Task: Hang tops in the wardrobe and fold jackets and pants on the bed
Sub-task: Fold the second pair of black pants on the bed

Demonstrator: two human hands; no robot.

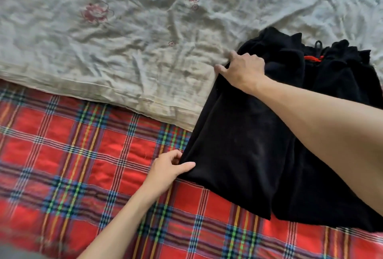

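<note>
A red plaid blanket covers the near part of the bed, running across the whole lower half of the view. Past it lies a pale, wrinkled quilt printed with faded flowers, its hemmed edge crossing over the plaid at a slant from left to right.

The black garment lies flat on the right side of the bed, its far part on the pale quilt and its near part on the plaid blanket. It is a soft, fleecy fabric, doubled into a long panel with a second layer showing beneath it along the near edge. Whether it is a jacket or a pair of pants cannot be told from this view.

The right forearm reaches in from the right edge and crosses over the garment. The left forearm comes up from the bottom of the frame over the plaid.

The right hand grasps the garment's far left edge, fingers curled down onto the black cloth and thumb stretched out along the fold where it meets the quilt. The left hand pinches the near left corner of the garment, thumb on top of the cloth and fingers tucked beneath it.

At the garment's far end a red loop sits in the gathered opening, with a thin black drawstring just beyond it.
</note>
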